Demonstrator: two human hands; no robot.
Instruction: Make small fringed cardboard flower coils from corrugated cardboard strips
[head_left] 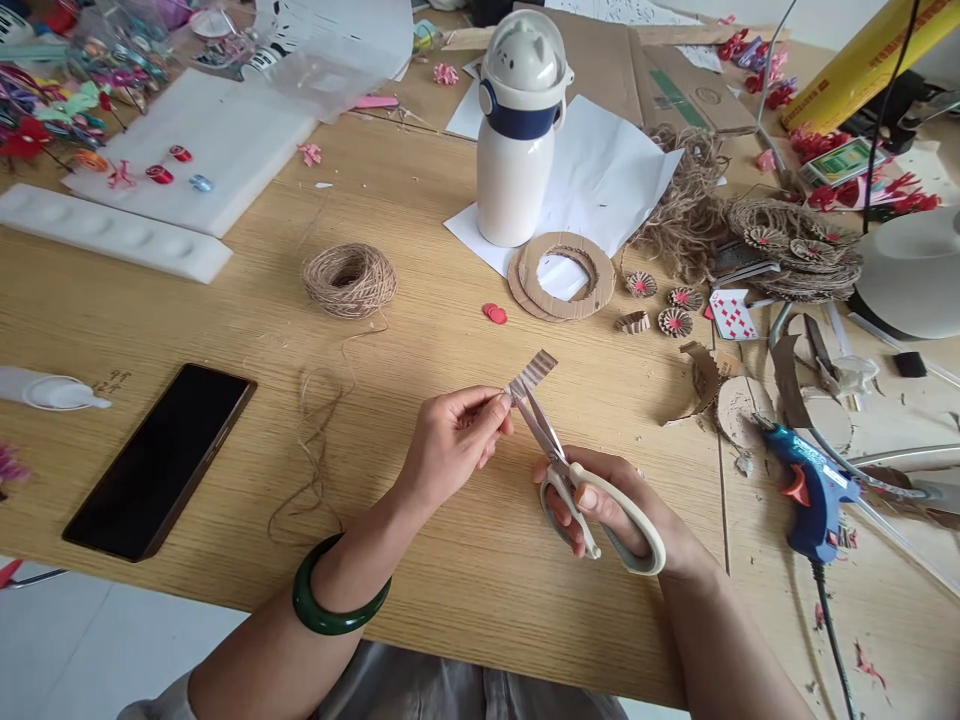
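Note:
My left hand [455, 440] pinches one end of a small strip of corrugated cardboard [535, 370] above the middle of the table. My right hand [615, 505] grips a pair of scissors [551, 445] with pale handles, fingers through the loops. The slightly parted blades reach the strip close to my left fingertips; whether they cut into it I cannot tell. Beyond the hands lie small red discs [495, 313] and two stacked cardboard rings [604, 280]. Pleated cardboard rosettes with red centres [675, 322] sit to their right.
A twine ball [350, 281] trails loose thread left of my hands, near a black phone [161, 460]. A white bottle [515, 170] stands behind. At right lie a blue glue gun [810, 490], a playing card [733, 314], wood slices [745, 411] and tangled twine [682, 200].

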